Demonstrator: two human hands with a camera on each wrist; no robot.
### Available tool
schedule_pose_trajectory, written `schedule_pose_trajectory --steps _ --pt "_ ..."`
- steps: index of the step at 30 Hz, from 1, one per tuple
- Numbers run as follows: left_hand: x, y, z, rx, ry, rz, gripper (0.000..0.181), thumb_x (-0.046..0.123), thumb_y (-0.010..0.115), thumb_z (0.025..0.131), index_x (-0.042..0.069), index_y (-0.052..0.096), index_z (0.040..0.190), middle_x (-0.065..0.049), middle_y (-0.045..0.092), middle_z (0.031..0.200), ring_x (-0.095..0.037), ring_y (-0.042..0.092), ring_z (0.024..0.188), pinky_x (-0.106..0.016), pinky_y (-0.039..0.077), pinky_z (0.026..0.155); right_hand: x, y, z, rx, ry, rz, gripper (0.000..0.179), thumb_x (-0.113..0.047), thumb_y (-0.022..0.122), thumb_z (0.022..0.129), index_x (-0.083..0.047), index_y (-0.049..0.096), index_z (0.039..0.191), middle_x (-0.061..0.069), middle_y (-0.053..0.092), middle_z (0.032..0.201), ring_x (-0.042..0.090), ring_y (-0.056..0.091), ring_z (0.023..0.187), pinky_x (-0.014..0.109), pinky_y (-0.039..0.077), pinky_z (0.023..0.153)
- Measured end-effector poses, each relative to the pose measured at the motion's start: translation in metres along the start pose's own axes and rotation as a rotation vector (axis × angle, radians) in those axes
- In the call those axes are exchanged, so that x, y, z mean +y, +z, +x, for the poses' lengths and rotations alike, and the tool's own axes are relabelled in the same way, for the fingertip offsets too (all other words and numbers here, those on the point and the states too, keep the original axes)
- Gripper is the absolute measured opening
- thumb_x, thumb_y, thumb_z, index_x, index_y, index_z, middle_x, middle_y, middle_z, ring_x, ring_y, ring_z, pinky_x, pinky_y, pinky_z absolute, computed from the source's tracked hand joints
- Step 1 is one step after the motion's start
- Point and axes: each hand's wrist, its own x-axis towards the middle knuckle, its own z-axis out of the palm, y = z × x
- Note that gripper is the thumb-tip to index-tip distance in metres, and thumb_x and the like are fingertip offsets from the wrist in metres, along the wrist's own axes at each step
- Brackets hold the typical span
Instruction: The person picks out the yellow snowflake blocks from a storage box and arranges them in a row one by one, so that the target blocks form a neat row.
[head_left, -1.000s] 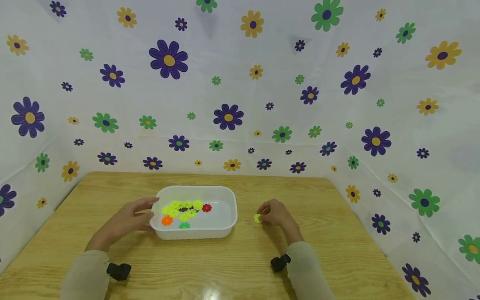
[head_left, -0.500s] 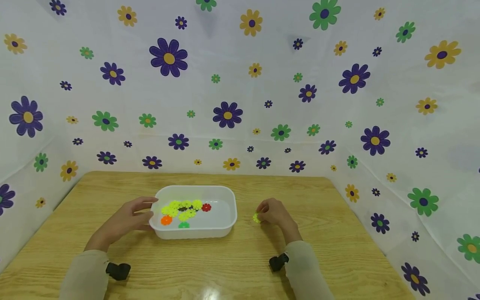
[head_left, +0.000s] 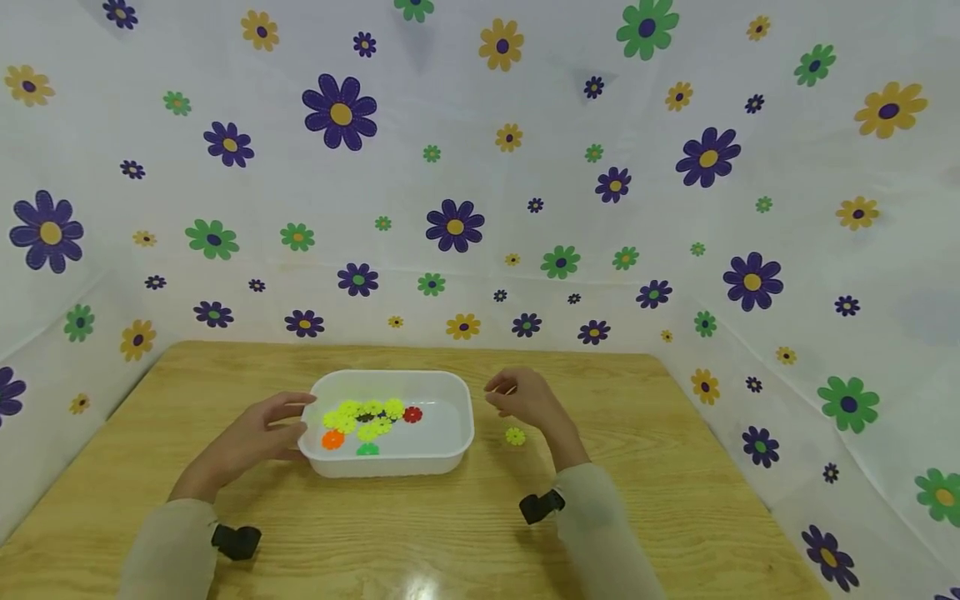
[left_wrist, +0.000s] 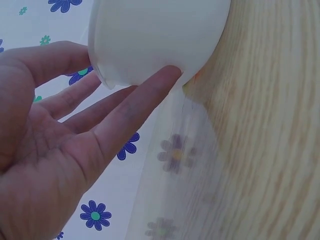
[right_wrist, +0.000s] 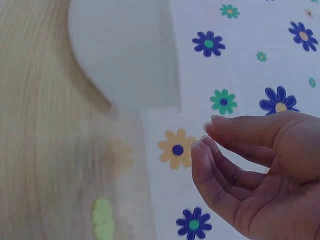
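The white plastic tray (head_left: 442, 462) stands on the table with several flower-shaped plastic pieces inside: yellow pieces (head_left: 348, 410), an orange piece (head_left: 333, 439), a red piece (head_left: 412, 414), a green piece (head_left: 367, 449) and dark ones partly hidden under the yellow. My left hand (head_left: 258, 437) rests extended fingers and thumb against the tray's left end; the left wrist view shows fingertips (left_wrist: 170, 75) on its outer wall. My right hand (head_left: 528, 404) hovers right of the tray, loosely bent, holding nothing. Below it a single yellow flower piece (head_left: 515, 436) lies on the table.
The wooden table (head_left: 375, 533) extends around the tray. White cloth walls (head_left: 405, 183) printed with flowers enclose its back and sides. A black wrist device (head_left: 542, 506) sits on the right forearm and another black device (head_left: 237, 542) on the left.
My right hand has let go of the yellow flower piece, lifted, and moved up and slightly left. The piece stays on the table. My left hand keeps its place on the tray.
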Motion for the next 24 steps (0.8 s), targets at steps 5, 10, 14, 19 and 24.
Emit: schedule_pose_trajectory --steps 5,10,14,19,24 --pt "0.001 0.001 0.002 0.004 -0.009 -0.007 0.062 0.023 0.060 0.105 0.000 0.033 0.156 -0.039 0.029 0.160 -0.046 0.063 0.125 -0.041 0.065 0.089 -0.021 0.005 0.013 -0.029 -0.024 0.002 0.014 -0.013 0.071 0.097 -0.003 0.075 0.107 0.012 0.073 0.097 0.017 0.071 0.075 0.030 0.065 0.071" --pt "0.003 0.001 0.005 0.016 -0.024 0.004 0.062 0.025 0.060 0.105 0.002 0.033 0.156 -0.037 0.029 0.161 -0.046 0.062 0.126 -0.041 0.065 0.090 -0.039 0.014 0.024 -0.080 -0.034 0.016 0.013 -0.013 0.072 0.096 -0.004 0.075 0.106 0.011 0.071 0.094 0.017 0.069 0.073 0.030 0.065 0.072" --pt "0.004 0.001 0.007 0.020 -0.029 0.001 0.062 0.025 0.060 0.105 0.003 0.033 0.156 -0.037 0.029 0.161 -0.046 0.062 0.126 -0.041 0.065 0.090 -0.048 0.024 0.032 -0.128 -0.066 0.014 0.012 -0.011 0.073 0.095 -0.003 0.076 0.105 0.011 0.072 0.092 0.020 0.070 0.072 0.040 0.066 0.078" --pt "0.005 0.001 0.010 0.022 -0.029 -0.006 0.062 0.024 0.060 0.105 0.002 0.033 0.156 -0.037 0.030 0.160 -0.045 0.063 0.125 -0.042 0.065 0.089 -0.052 0.039 0.045 -0.181 -0.089 0.008 0.014 -0.010 0.074 0.094 -0.002 0.076 0.105 0.010 0.072 0.089 0.024 0.071 0.071 0.047 0.066 0.081" --pt "0.007 0.002 0.012 0.029 -0.038 -0.001 0.061 0.023 0.060 0.105 0.002 0.034 0.156 -0.037 0.031 0.160 -0.046 0.063 0.125 -0.042 0.065 0.088 -0.054 0.056 0.057 -0.228 -0.074 -0.017 0.014 -0.010 0.075 0.093 -0.003 0.077 0.105 0.008 0.072 0.090 0.016 0.067 0.067 0.035 0.065 0.074"
